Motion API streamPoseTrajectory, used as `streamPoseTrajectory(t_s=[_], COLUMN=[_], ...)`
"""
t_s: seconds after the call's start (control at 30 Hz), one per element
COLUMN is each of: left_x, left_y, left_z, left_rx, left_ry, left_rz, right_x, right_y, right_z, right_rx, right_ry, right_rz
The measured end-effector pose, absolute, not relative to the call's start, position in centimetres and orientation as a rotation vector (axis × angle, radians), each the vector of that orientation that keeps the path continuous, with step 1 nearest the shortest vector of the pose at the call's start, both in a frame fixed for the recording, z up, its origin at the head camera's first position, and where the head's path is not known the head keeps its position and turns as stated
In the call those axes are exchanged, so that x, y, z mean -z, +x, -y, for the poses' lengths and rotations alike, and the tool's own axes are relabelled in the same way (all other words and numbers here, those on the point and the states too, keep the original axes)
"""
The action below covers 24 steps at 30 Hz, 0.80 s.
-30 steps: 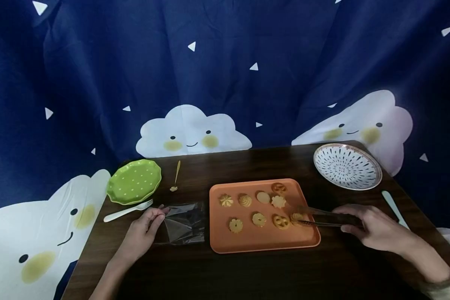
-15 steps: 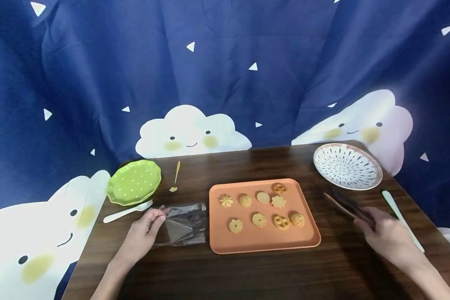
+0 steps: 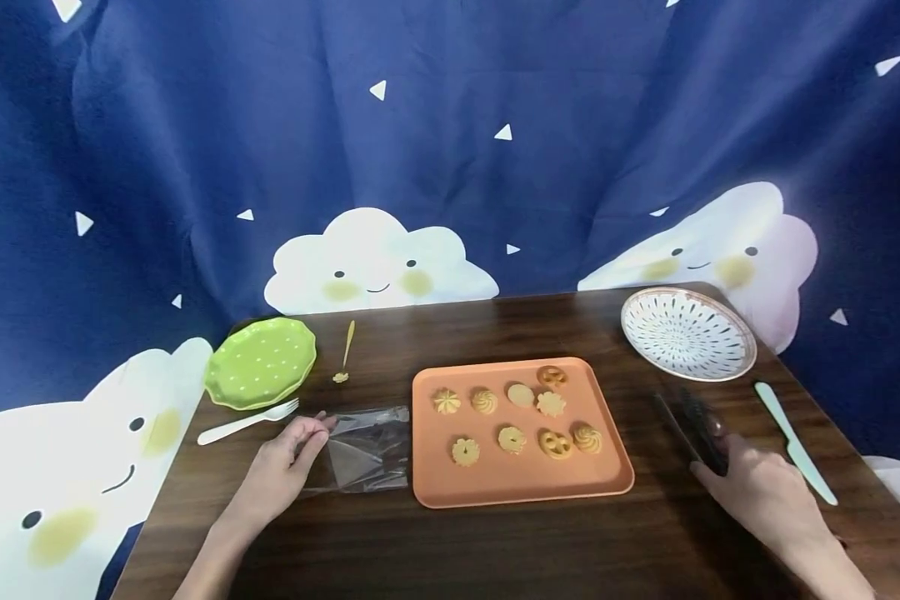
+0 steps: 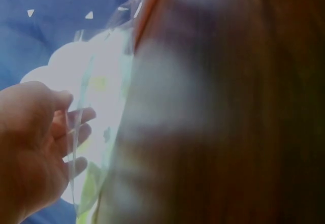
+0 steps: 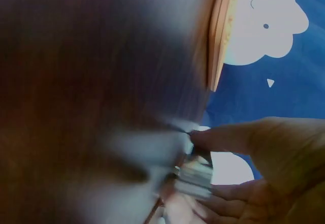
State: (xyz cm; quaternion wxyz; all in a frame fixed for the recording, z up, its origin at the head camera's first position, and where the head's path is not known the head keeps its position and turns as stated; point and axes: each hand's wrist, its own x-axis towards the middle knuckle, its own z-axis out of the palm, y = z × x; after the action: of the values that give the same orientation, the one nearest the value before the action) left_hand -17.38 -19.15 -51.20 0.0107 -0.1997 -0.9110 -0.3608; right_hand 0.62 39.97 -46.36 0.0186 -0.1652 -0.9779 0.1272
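At the left, my left hand pinches the edge of a clear plastic bag that lies on the table beside the tray. The left wrist view shows the thumb at the bag's edge and several fingers behind the see-through film. My right hand holds dark tongs over the table, right of the tray. The arms of the tongs stand apart, with nothing between them. An orange tray carries several cookies, among them a swirl cookie and a pretzel-shaped cookie.
A green dotted plate and a white fork lie at the left, with a small gold spoon behind the bag. A white patterned plate and a pale green knife lie at the right. A blue curtain hangs behind.
My right hand has drawn the tongs from the swirl cookie, off the tray to the right. The cookie stays on the tray. My left hand has kept its hold on the bag.
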Motion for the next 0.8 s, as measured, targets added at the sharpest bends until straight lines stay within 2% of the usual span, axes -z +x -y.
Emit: streamPoseTrajectory(t_s=[0.3,0.63,0.8], left_x=[51.0,51.3,51.0], left_y=[-16.9,-16.9,-16.7], left_z=[19.0,18.7,18.7], left_rx=[1.181,1.192,1.138], left_ry=[-0.641,-0.604,-0.552], left_rz=[2.813,2.858,2.869], right_x=[45.7,45.7,44.7], right_y=[0.2,0.3,-0.1], right_z=[-40.3,-41.4,-40.8], right_rx=[-0.384,-0.401,-0.304], right_ry=[-0.566,-0.436,-0.508], right_rz=[3.244,3.260,3.212])
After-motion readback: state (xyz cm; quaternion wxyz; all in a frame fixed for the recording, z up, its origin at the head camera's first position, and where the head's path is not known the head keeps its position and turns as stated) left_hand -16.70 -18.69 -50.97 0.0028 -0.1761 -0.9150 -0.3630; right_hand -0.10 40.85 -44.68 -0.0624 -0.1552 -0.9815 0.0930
